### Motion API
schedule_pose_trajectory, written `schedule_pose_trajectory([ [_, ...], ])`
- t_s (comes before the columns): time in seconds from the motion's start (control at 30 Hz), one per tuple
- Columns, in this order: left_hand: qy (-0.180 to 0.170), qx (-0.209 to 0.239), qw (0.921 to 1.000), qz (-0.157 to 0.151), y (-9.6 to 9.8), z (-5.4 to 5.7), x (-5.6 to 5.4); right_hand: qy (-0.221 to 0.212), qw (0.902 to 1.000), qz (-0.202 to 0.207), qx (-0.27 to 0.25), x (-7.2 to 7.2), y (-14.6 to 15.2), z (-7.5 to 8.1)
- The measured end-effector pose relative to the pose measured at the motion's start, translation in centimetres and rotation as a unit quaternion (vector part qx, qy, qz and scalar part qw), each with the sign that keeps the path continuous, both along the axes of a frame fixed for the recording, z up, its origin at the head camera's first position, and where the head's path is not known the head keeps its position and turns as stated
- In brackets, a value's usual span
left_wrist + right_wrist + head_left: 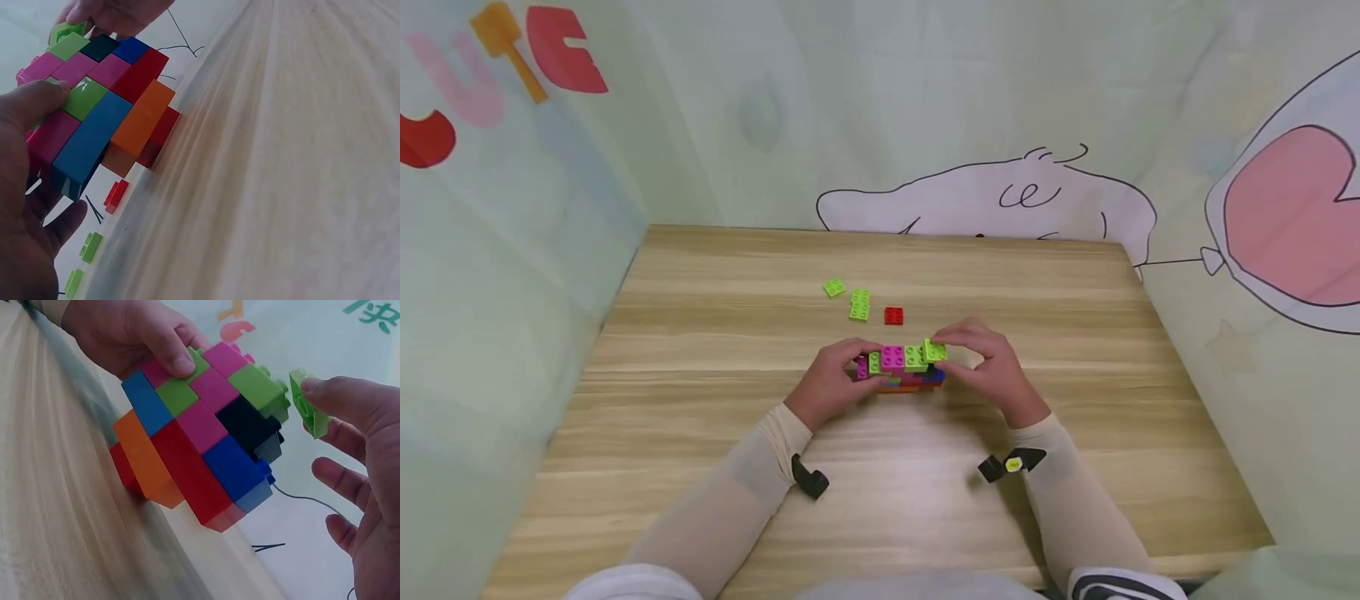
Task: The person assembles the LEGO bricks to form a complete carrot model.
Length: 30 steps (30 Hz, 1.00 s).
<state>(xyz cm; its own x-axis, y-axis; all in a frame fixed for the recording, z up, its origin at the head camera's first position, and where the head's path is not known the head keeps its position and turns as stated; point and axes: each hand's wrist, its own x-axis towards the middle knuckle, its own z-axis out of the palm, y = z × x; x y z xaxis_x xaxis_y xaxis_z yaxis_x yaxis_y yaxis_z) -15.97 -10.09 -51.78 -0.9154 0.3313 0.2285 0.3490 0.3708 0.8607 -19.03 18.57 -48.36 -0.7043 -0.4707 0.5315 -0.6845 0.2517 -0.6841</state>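
Note:
A stepped wall of toy building bricks [892,357] stands on the table, in pink, light green, blue, black, red and orange. My left hand [827,385] grips it at its left end, the thumb on the near face and fingers behind. My right hand [992,371] pinches a thin light green brick [306,403] between thumb and index finger, its hollow underside partly showing in the right wrist view. That brick is near the wall's upper right end, beside a studded green brick [259,387]. The right hand's other fingers are loosely bent and touch nothing.
Beyond the wall lie a red brick [893,316], light green bricks [860,304] and another small light green brick [834,287] on the wooden table [700,358]. Printed cloth [760,108] hangs along the table's back and sides.

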Motion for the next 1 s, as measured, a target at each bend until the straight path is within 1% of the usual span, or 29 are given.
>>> schedule_pose_trajectory([
  [0.1, -0.001, 0.003, 1.0, -0.003, -0.1, 0.0, 0.0, 0.009, 0.9999, 0.007, 0.006, 0.8, -0.4, 0.6],
  [0.23, -0.005, 0.003, 1.0, -0.005, -0.1, -0.1, -0.1, 0.006, 0.9988, -0.003, 0.047, 0.9, -0.7, 0.9],
  [0.33, -0.006, 0.0, 1.0, -0.004, -0.1, -0.2, -0.1, 0.014, 0.9975, -0.005, 0.069, 0.9, -0.7, 1.0],
  [0.47, -0.003, -0.003, 1.0, 0.002, 0.0, -0.3, -0.1, 0.051, 0.995, -0.002, 0.086, 0.9, -0.7, 1.1],
  [0.6, -0.008, 0.002, 1.0, -0.004, 0.1, -0.3, 0.2, 0.081, 0.9915, 0.002, 0.102, 1.2, -0.7, 1.2],
  [0.77, -0.004, 0.0, 1.0, -0.004, 0.0, -0.3, 0.4, 0.073, 0.9911, 0.001, 0.111, 1.5, -0.8, 1.4],
  [0.9, -0.002, 0.003, 1.0, -0.002, 0.0, -0.2, 0.2, 0.07, 0.9906, 0.006, 0.117, 1.2, -0.9, 1.8],
  [1.0, -0.004, 0.004, 1.0, -0.002, -0.1, 0.0, 0.0, 0.066, 0.9912, 0.004, 0.114, 0.9, -0.9, 1.8],
])
